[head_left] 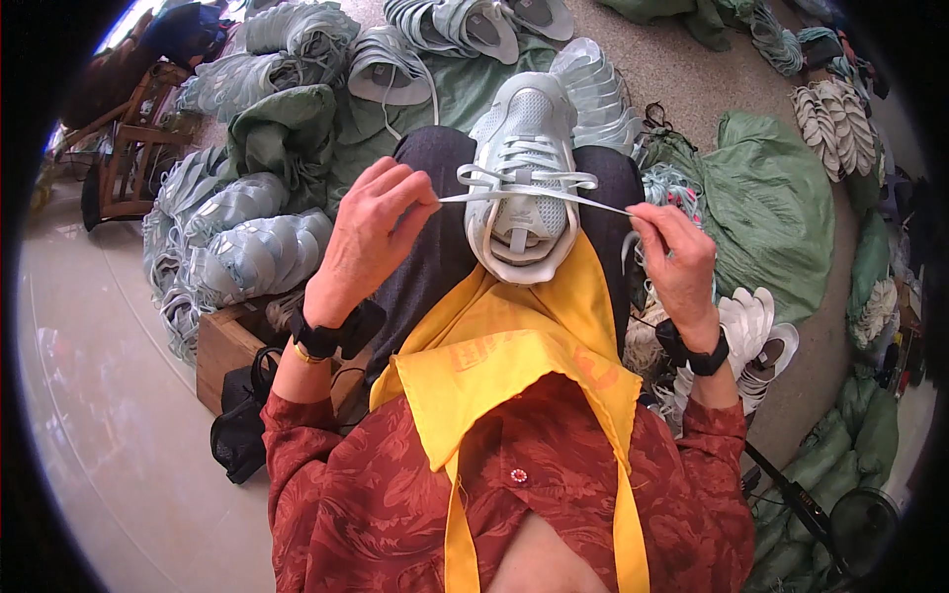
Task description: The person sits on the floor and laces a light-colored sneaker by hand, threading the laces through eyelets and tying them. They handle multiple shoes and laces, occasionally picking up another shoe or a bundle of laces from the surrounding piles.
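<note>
A pale mint-grey sneaker [527, 103] rests between my knees, its toe pointing away from me and its ankle opening toward me. Across its tongue the white shoelace [599, 206] crosses at a knot, with a loop out to either side. My left hand [371, 222] is closed in a pinch on one lace end, left of the shoe. On the other side my right hand [680, 259] pinches the opposite end. Both ends stretch nearly straight between my hands. A yellow apron [494, 341] covers my lap just below the heel.
Nested stacks of shoe uppers [262, 242] lie at the left, with more uppers [450, 25] at the far side. A green sack [776, 217] bulges at the right, near white uppers [756, 331]. By my left knee stands a wooden box [222, 361]; a wooden chair [138, 138] is farther left.
</note>
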Demonstrator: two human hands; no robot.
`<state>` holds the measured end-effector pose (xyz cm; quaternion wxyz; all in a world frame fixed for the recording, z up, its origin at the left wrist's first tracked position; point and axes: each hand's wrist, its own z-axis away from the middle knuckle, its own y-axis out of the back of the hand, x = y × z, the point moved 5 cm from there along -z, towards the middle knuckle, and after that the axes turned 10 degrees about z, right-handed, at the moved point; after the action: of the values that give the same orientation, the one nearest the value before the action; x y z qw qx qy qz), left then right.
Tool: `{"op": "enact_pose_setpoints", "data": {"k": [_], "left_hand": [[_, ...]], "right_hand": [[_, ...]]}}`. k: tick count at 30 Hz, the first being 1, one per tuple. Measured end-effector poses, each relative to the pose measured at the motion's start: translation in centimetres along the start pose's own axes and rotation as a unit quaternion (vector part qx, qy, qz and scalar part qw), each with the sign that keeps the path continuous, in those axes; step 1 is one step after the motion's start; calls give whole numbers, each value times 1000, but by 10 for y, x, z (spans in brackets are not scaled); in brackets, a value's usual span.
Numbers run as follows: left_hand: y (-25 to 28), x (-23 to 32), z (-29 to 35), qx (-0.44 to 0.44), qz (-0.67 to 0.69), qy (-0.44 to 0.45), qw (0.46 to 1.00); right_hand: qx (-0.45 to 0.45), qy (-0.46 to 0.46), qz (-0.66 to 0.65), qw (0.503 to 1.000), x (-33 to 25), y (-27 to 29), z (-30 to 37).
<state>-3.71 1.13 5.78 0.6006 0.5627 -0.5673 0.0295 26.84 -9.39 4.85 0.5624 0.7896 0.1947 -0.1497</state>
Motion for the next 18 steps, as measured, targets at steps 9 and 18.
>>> {"op": "enact_pose_setpoints", "data": {"k": [9,18], "left_hand": [[25,-24,39,-1,7,118,993],[0,-31,51,-98,274,241,926]], "right_hand": [[-46,-140,-38,988,52,17,32],[-47,-133,-64,988,50,6,29]]}}
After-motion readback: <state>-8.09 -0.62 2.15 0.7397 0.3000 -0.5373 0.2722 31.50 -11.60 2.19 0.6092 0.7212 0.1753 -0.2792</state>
